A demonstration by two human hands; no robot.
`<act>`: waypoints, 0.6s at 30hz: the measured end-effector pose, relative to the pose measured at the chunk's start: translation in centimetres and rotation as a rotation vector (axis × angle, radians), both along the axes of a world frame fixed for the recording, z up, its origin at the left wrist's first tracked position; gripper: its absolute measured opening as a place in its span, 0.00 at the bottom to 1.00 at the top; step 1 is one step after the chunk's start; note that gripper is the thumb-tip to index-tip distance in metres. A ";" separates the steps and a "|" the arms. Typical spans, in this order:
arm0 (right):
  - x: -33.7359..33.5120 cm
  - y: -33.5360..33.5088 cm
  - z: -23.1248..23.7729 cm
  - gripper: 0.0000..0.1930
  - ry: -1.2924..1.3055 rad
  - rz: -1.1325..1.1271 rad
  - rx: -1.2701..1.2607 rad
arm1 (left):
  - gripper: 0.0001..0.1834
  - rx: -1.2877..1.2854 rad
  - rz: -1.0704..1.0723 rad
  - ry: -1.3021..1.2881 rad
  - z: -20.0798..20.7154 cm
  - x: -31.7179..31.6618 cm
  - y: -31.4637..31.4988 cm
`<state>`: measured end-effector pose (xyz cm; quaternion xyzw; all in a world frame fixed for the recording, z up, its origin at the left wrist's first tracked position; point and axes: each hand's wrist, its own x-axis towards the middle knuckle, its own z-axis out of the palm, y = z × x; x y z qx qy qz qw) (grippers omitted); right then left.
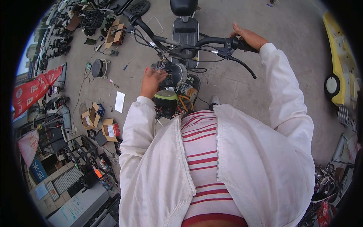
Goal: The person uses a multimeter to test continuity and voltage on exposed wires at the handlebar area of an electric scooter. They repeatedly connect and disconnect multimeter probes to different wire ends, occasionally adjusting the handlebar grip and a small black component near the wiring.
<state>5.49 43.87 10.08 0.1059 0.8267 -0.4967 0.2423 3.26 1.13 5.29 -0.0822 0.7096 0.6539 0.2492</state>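
And here is the headlight unit (174, 73), right in front of the person at the scooter's front end, just below the handlebar (174, 42): it looks like light, hard plastic, its clear lens probably slick and easy to scratch, so the rim of the black shell seems the place to take hold. The thin wires (162, 65) bunched at it look soft and bendy, likely to tear loose under a tug, best pinched near their plugs. The left hand (152, 81) is right there, fingertips among wires and shell, though whether they're closed on anything I can't tell! Well apart from it, the right hand (252, 39) lies over the right grip (242, 45), thumb lifted clear, how firmly the fingers wrap hidden; that bar looks stiff and heavy to swing. Farther out, a screwdriver (126, 66) lies on the ground, near an open cardboard box (113, 33)
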 end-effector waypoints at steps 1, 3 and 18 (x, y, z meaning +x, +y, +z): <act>0.1 -0.1 0.0 0.49 0.012 -0.017 0.006 | 0.07 -0.003 0.001 0.002 0.0 0.0 0.0; 0.6 -0.3 0.0 0.48 0.037 -0.049 0.017 | 0.07 -0.009 0.004 0.006 0.0 0.1 0.1; 0.4 0.1 0.0 0.50 0.010 -0.003 -0.009 | 0.07 0.002 -0.012 0.000 0.0 0.0 0.2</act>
